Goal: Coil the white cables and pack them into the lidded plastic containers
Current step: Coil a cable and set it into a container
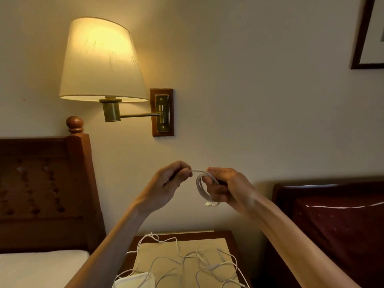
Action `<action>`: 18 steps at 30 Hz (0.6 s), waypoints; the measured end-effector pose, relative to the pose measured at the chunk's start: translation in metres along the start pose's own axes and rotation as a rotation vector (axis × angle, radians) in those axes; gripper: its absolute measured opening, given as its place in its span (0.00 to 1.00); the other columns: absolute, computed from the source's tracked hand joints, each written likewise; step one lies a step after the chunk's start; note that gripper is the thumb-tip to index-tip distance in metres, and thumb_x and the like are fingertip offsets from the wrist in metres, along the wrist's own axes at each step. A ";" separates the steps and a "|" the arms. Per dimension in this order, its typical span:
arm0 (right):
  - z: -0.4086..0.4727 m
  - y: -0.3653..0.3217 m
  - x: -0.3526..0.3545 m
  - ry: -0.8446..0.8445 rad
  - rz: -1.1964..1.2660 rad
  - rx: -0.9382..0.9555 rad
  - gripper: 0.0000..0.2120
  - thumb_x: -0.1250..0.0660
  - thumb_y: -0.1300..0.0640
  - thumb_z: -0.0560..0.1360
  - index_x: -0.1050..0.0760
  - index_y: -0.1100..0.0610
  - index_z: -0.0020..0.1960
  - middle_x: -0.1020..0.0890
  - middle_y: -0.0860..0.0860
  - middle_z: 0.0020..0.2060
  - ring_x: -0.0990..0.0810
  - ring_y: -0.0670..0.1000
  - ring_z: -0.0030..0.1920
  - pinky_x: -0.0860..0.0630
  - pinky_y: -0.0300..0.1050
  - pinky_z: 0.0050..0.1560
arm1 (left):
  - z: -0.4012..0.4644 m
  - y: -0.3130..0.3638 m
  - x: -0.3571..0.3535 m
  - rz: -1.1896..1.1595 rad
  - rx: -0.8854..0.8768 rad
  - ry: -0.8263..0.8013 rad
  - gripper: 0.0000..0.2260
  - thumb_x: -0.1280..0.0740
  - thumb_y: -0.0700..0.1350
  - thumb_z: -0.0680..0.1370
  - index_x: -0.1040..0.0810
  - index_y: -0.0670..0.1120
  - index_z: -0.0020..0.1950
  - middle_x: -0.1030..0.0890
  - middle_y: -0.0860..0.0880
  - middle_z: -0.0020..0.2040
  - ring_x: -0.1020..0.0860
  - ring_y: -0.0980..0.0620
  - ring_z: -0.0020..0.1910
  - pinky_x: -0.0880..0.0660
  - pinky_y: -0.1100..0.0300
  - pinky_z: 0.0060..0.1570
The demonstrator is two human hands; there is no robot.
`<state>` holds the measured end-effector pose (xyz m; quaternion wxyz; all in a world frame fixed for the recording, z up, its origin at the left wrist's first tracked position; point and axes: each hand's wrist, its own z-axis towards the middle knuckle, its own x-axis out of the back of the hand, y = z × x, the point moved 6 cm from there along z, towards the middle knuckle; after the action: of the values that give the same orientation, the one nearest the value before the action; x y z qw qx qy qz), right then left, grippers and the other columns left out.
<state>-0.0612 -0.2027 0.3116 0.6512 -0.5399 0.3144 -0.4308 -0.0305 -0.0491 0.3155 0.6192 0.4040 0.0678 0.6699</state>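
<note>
Right hand grips coiled white cable, fingers curled through the loops — left hand pinches its free end. Loose cables on nightstand below.

Dim warm glow from lit wall lamp, wide-angle edge bending.

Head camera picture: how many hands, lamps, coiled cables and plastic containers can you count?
Hands: 2, left hand and right hand
Lamps: 1, wall lamp
Coiled cables: 1, coiled cable
Plastic containers: 1, container, only partly in view
Total: 5
Loose cables on the table are too tangled to count.
</note>
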 end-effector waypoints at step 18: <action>0.015 0.007 0.001 0.152 0.193 -0.120 0.16 0.46 0.53 0.84 0.26 0.58 0.43 0.28 0.51 0.37 0.31 0.47 0.36 0.32 0.38 0.32 | -0.010 -0.025 -0.024 -0.764 0.631 0.355 0.08 0.31 0.38 0.74 0.17 0.39 0.51 0.15 0.41 0.45 0.17 0.48 0.42 0.18 0.57 0.45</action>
<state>-0.0464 -0.1965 0.3078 0.6304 -0.5108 0.4386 -0.3864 -0.0201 -0.0608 0.2832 0.6465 0.3975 0.5126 0.4017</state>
